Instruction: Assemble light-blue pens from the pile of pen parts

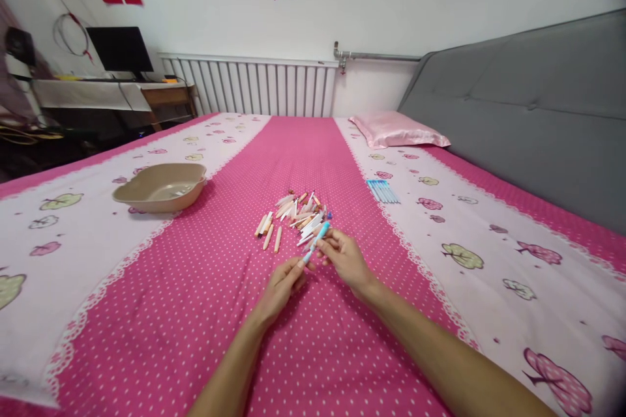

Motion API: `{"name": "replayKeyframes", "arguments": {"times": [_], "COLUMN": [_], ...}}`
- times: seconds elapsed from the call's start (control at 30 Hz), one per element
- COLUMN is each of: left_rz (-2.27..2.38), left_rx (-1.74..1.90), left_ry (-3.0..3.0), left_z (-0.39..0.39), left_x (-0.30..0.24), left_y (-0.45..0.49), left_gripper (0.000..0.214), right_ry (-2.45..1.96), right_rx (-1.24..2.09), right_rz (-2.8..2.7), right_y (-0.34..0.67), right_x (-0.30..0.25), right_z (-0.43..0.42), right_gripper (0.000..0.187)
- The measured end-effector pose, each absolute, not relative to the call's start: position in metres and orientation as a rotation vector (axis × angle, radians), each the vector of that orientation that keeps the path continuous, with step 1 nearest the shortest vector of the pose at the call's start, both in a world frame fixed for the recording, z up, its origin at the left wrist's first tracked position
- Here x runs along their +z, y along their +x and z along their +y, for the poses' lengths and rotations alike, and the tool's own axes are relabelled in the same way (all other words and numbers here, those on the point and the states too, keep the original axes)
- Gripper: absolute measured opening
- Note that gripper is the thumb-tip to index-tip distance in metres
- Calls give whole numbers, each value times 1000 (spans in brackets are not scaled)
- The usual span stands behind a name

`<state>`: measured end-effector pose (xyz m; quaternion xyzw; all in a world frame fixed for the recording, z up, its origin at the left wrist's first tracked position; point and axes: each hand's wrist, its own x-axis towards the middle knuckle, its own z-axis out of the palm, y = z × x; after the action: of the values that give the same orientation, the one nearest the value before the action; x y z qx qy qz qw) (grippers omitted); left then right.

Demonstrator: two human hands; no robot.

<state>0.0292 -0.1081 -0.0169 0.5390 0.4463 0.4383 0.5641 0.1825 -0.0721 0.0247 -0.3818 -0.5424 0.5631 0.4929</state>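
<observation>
Between my two hands is a light blue marker pen, held at a slant above the pink bedspread. My left hand pinches its lower end, and my right hand grips it nearer the bright blue upper end. Just beyond the hands lies a loose pile of pens, mostly white and peach, some with brown or orange ends. A few peach pens lie apart at the pile's left. Off to the right, several blue pens are laid side by side in a row.
A beige plastic basin stands on the bed at the left. A pink pillow lies at the far right by the grey headboard. Behind the bed are a white radiator and a desk with a monitor.
</observation>
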Motion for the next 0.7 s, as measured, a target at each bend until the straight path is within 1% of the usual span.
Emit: {"name": "replayKeyframes", "arguments": {"times": [0.17,0.3,0.7], "left_rz": [1002,981,991], "left_rx": [1035,1043,1041], "left_ry": [1270,1256,1283], "left_z": [-110,-112,-113], "left_x": [-16,-14,-11], "left_y": [29,30,31], "left_gripper": [43,41,46], "right_ry": [-911,-905,-895], "right_rx": [1384,1422,1428], "right_rz": [-1339,-1330,-1332], "right_y": [181,181,180], "right_x": [24,23,25], "right_z": [-73,-74,-74], "right_gripper": [31,33,36]}}
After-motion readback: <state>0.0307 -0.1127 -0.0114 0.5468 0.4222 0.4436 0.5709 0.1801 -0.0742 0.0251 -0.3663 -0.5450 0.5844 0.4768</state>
